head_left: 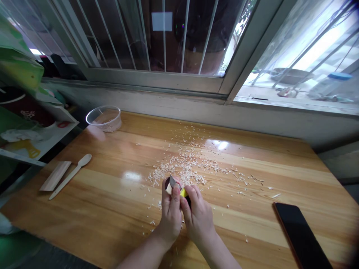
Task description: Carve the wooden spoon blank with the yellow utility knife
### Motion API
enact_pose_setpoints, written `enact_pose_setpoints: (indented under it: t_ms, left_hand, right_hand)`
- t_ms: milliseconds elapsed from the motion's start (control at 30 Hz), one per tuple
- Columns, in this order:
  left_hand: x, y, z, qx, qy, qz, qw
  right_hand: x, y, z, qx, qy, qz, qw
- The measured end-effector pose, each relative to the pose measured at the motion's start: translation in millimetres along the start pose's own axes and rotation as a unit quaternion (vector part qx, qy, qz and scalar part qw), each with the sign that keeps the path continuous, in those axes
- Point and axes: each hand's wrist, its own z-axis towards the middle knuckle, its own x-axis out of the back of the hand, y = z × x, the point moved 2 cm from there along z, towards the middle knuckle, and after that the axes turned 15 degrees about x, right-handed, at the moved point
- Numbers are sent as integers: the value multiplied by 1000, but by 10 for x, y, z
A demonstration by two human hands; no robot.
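Observation:
Both my hands meet over the middle of a wooden table (pixel 252 160). My left hand (pixel 170 215) is closed around a small pale piece of wood (pixel 168 188), its thumb pressed near the blade. My right hand (pixel 198 216) grips a knife with a yellow handle (pixel 183 192); its short grey blade (pixel 172 182) rests against the wood piece. A heap of pale wood shavings (pixel 185 166) lies just beyond my fingers.
A carved wooden spoon (pixel 71 175) and a flat wood block (pixel 55 175) lie at the left. A clear plastic bowl (pixel 104 118) stands at the back left. A black phone (pixel 301 233) lies at the front right. A barred window runs behind the table.

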Motion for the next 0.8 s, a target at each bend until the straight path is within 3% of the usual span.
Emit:
enact_pose_setpoints:
  t_ms: [100, 233, 400, 600, 800]
  left_hand:
    - [2, 38, -8, 13, -15, 14, 1000]
    - [2, 79, -1, -10, -88, -25, 996]
    - [8, 80, 17, -39, -121, -45, 991]
    - [-3, 79, -19, -33, -105, -55, 992]
    - [0, 15, 2, 31, -70, -93, 993]
  right_hand:
    - [19, 9, 3, -3, 2, 37, 999]
    - [89, 22, 13, 8, -26, 96, 995]
    - [162, 17, 19, 43, -62, 66, 995]
    - [144, 8, 16, 46, -51, 47, 997]
    - [103, 29, 22, 43, -42, 18, 998]
